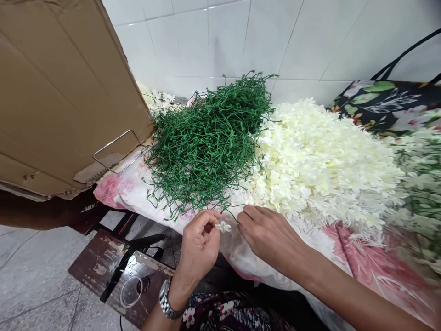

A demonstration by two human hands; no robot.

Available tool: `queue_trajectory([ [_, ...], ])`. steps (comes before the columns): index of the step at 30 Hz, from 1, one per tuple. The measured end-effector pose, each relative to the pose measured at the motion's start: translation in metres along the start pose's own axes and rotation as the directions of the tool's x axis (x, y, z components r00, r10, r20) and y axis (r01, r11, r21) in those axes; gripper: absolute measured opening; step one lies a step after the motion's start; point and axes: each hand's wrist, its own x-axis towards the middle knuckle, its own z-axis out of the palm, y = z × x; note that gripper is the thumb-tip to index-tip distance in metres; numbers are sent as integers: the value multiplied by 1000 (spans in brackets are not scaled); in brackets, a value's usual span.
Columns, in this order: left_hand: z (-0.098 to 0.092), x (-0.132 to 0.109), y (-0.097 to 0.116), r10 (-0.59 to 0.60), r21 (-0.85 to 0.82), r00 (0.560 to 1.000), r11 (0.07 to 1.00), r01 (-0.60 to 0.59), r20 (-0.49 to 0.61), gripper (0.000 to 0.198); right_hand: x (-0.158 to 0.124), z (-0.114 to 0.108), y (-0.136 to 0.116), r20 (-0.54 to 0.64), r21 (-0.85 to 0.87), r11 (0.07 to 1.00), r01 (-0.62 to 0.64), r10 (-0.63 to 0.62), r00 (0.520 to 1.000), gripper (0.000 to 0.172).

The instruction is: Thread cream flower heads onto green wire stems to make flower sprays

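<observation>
My left hand, with a metal wristwatch on its wrist, is closed in a pinch on a small white artificial flower, which pokes out past the fingertips. Facing it, my right hand pinches a thin green plastic stem that curves over toward the left fingers. Whether flower and stem touch is hidden by the fingers. Just beyond both hands lies a tangled heap of green stems. To its right spreads a big pile of cream-white artificial flowers.
Both piles rest on a pink-and-white flowered cloth. A cardboard box with a wire handle stands at left. Behind is a white tiled wall; a black floral bag sits back right. A worn brown stool holds a clear ring.
</observation>
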Motion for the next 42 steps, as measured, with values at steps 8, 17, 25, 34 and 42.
queue_trajectory([
  [8,2,-3,6,158,125,987,980,-156,-2,15,-30,-10,-7,15,-14,1000,24,-24,1000,17],
  [17,20,-4,2,357,210,909,892,-400,215,18,-62,-8,10,-134,160,987,16,6,991,18],
  [25,27,-2,9,391,179,913,896,-407,117,16,-106,-12,60,-229,57,921,-385,388,893,22],
  [34,42,-5,27,343,149,922,917,-370,178,17,-87,-1,49,-99,-61,873,-483,477,874,17],
  [42,58,-11,31,161,-81,943,986,-143,292,14,-103,-5,45,3,175,826,-535,543,840,11],
])
